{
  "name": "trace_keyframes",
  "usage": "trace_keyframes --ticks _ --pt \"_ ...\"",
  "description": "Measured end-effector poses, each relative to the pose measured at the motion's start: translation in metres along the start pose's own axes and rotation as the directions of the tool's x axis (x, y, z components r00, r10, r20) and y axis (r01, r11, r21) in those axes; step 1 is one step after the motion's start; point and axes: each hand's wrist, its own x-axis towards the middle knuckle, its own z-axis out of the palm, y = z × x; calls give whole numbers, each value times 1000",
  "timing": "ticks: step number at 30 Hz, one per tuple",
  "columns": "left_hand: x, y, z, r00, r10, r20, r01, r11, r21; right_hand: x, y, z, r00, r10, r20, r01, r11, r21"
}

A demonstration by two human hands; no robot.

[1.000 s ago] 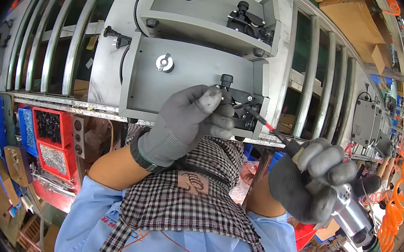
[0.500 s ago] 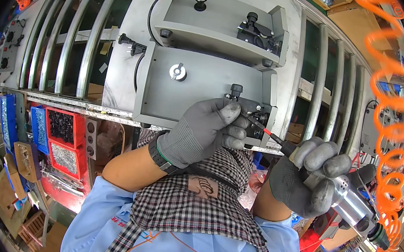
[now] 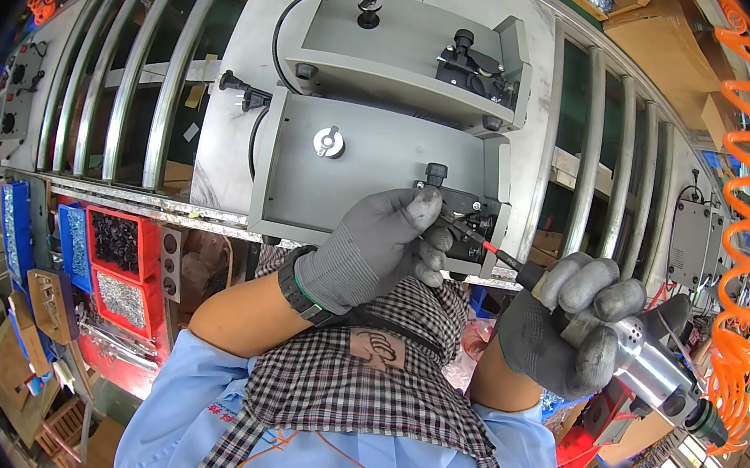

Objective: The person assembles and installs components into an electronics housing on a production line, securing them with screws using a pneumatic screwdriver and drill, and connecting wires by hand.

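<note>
Sleeves of light blue cloth and a checked apron [image 3: 356, 415] fill the bottom of the view, closest of all.

A little further out is the right hand [image 3: 567, 323] in a grey glove. Its grip is shut tight around a shiny silver power screwdriver [image 3: 653, 368]. The thin bit of the tool, with a red band on it, points up and to the left. The tip of the bit goes into a small black clamp [image 3: 459, 220].

The left hand [image 3: 383, 249] also wears a grey glove, with a black band at the wrist. Its fingers are curled and pinch at the black clamp, right beside the tip of the bit. I cannot tell if they hold a small part there too.

The black clamp sits on the right side of a grey metal box [image 3: 363, 178]. The box has a silver wing knob [image 3: 330, 141] near its middle. It rests on long silver rollers [image 3: 135, 81] that run side by side.

Behind this box is a second grey box [image 3: 395, 44] of the same kind, with its own black clamp on the right.

Low on the left, under the rollers, are red bins [image 3: 120, 271] and blue bins [image 3: 14, 228] full of small screws. On the far right an orange coiled hose [image 3: 749, 200] hangs down.
</note>
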Motion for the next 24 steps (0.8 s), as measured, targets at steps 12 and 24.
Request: trace_keyframes --ticks 12,24 --pt "-6 15 -25 955 294 -43 -297 952 -77 20 -1 -15 994 -10 111 24 992 -124" --pt "-22 24 -14 970 232 -66 -230 972 43 7 18 -28 993 -117 11 113 924 -366"
